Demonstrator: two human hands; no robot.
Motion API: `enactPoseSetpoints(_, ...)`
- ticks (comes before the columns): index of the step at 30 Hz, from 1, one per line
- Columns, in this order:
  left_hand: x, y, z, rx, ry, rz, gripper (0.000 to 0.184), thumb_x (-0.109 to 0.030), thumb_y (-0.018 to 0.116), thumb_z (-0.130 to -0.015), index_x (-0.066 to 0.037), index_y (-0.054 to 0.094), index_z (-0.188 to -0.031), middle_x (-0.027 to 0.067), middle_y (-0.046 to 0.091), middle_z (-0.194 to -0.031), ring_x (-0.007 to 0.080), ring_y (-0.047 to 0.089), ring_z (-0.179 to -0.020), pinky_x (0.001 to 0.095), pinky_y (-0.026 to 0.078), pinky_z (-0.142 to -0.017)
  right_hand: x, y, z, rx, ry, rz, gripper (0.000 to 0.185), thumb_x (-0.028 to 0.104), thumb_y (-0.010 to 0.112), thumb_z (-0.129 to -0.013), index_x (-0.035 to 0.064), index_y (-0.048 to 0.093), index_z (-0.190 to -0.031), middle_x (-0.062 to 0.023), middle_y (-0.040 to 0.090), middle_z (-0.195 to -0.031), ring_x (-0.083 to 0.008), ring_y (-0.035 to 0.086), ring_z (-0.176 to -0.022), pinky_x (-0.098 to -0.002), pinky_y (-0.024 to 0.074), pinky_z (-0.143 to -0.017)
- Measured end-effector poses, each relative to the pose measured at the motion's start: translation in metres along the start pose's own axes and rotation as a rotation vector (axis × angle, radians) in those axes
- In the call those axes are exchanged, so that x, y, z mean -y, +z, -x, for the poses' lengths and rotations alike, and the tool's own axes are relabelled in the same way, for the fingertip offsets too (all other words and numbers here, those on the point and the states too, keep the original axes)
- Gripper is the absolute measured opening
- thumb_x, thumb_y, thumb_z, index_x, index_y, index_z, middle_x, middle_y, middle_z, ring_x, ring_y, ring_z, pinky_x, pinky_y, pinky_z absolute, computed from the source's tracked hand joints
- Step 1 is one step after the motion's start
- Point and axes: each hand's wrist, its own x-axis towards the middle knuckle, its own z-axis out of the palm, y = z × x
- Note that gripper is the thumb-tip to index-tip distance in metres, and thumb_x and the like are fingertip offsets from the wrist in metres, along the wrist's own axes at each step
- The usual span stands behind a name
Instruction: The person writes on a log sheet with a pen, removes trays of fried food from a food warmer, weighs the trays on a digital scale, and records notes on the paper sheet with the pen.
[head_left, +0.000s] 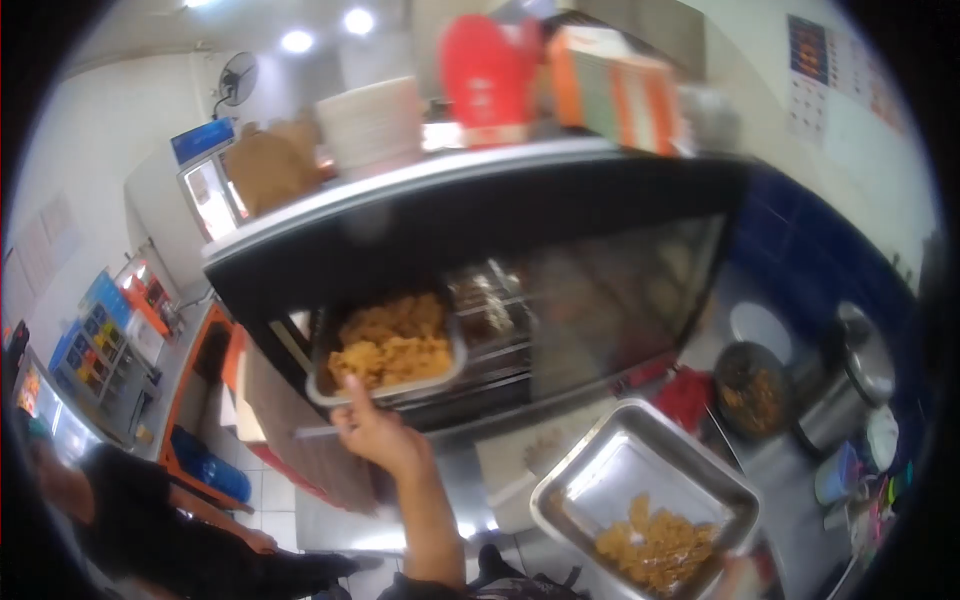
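In the head view, my left hand is at the front rim of a metal tray heaped with fried chicken in the open left part of a glass-fronted warming cabinet. Its thumb reaches over the rim and the other fingers curl below. My right hand, blurred and partly cut off, grips the near right corner of a deeper metal pan. A smaller pile of fried pieces lies at this pan's near end.
Boxes and a red carton stand on top of the cabinet. Right of it are a dark bowl of food and a steel container on the counter. Another person is at the lower left, near a side counter.
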Motion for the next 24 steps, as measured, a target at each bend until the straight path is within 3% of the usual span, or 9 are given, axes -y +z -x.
enactPoseSetpoints(1, -0.007, -0.011, 0.012, -0.052, 0.000, 0.032, 0.021, -0.019, 0.070, -0.094, -0.007, 0.053, -0.089, 0.0099, 0.067, -0.094, 0.0183, 0.068, -0.083, 0.0318, 0.058, -0.071, 0.016, -0.015, 0.010, -0.064, 0.000, -0.006, 0.040, 0.021, 0.057, -0.091, -0.0067, 0.057, -0.120, -0.0170, 0.061, -0.110, -0.0314, 0.060, -0.097, -0.0419, 0.0495, -0.083)
enactPoseSetpoints(4, -0.044, -0.058, 0.049, 0.049, -0.014, -0.030, 0.030, -0.015, 0.063, -0.093, 0.004, 0.059, -0.117, 0.0147, 0.066, -0.105, 0.0268, 0.066, -0.095, 0.0384, 0.055, -0.088, 0.013, -0.105, 0.008, -0.097, -0.177, -0.233, 0.050, 0.023, 0.064, -0.082, 0.0012, 0.054, -0.126, -0.0082, 0.063, -0.105, -0.0202, 0.061, -0.098, -0.0336, 0.0503, -0.086)
enactPoseSetpoints(5, -0.050, -0.084, 0.048, 0.174, -0.253, 0.141, 0.039, -0.016, 0.062, -0.093, 0.005, 0.056, -0.125, 0.0181, 0.064, -0.113, 0.0298, 0.065, -0.102, 0.0421, 0.051, -0.096, 0.016, -0.135, -0.001, -0.094, -0.156, -0.213, 0.046, 0.020, 0.063, -0.082, 0.0013, 0.056, -0.123, -0.0068, 0.063, -0.102, -0.0188, 0.061, -0.094, -0.0330, 0.0504, -0.083)
enactPoseSetpoints(11, -0.021, -0.080, 0.244, 0.463, -0.447, -0.267, 0.044, -0.021, 0.061, -0.093, 0.004, 0.054, -0.128, 0.0179, 0.062, -0.119, 0.0307, 0.063, -0.107, 0.0433, 0.050, -0.098, 0.070, -0.334, -0.029, -0.423, -0.037, -0.202, 0.029, 0.010, 0.058, -0.081, 0.0021, 0.063, -0.109, -0.0030, 0.064, -0.093, -0.0139, 0.059, -0.083, -0.0297, 0.0491, -0.076)
enactPoseSetpoints(13, 0.004, -0.076, 0.256, 0.538, -0.537, -0.371, 0.045, -0.023, 0.060, -0.093, 0.004, 0.054, -0.129, 0.0178, 0.061, -0.121, 0.0310, 0.062, -0.109, 0.0436, 0.049, -0.098, 0.029, -0.296, -0.025, -0.522, -0.006, -0.233, 0.024, 0.008, 0.059, -0.081, 0.0030, 0.064, -0.104, -0.0028, 0.064, -0.091, -0.0132, 0.058, -0.083, -0.0292, 0.0487, -0.076)
enactPoseSetpoints(15, 0.025, -0.076, 0.285, 0.602, -0.615, -0.449, 0.047, -0.024, 0.060, -0.093, 0.003, 0.053, -0.130, 0.0178, 0.060, -0.123, 0.0313, 0.061, -0.111, 0.0440, 0.049, -0.099, 0.004, -0.329, -0.046, -0.430, 0.057, -0.224, 0.035, 0.011, 0.063, -0.083, 0.0010, 0.061, -0.116, -0.0053, 0.064, -0.103, -0.0165, 0.057, -0.100, -0.0332, 0.0434, -0.095)
enactPoseSetpoints(16, 0.031, -0.079, 0.301, 0.634, -0.646, -0.472, 0.048, -0.025, 0.060, -0.093, 0.003, 0.053, -0.130, 0.0177, 0.060, -0.124, 0.0315, 0.061, -0.112, 0.0442, 0.049, -0.099, -0.007, -0.342, -0.051, -0.450, 0.063, -0.235, 0.035, 0.011, 0.063, -0.083, 0.0010, 0.061, -0.116, -0.0053, 0.064, -0.103, -0.0165, 0.057, -0.100, -0.0332, 0.0434, -0.095)
enactPoseSetpoints(19, 0.049, -0.084, 0.338, 0.748, -0.756, -0.529, 0.050, -0.028, 0.059, -0.093, 0.003, 0.052, -0.132, 0.0176, 0.059, -0.128, 0.0319, 0.060, -0.114, 0.0448, 0.048, -0.100, -0.040, -0.372, -0.048, -0.519, 0.025, -0.296, 0.019, 0.005, 0.059, -0.082, 0.0020, 0.063, -0.101, -0.0031, 0.063, -0.091, -0.0125, 0.058, -0.082, -0.0274, 0.0486, -0.074)
enactPoseSetpoints(24, 0.110, -0.062, 0.393, 1.062, -0.959, -0.528, 0.054, -0.032, 0.058, -0.093, 0.002, 0.050, -0.134, 0.0174, 0.057, -0.133, 0.0327, 0.058, -0.118, 0.0458, 0.047, -0.102, -0.087, -0.389, -0.021, -0.753, -0.022, -0.370, 0.019, 0.004, 0.058, -0.082, 0.0003, 0.063, -0.100, -0.0030, 0.062, -0.086, -0.0113, 0.058, -0.076, -0.0259, 0.0489, -0.068)
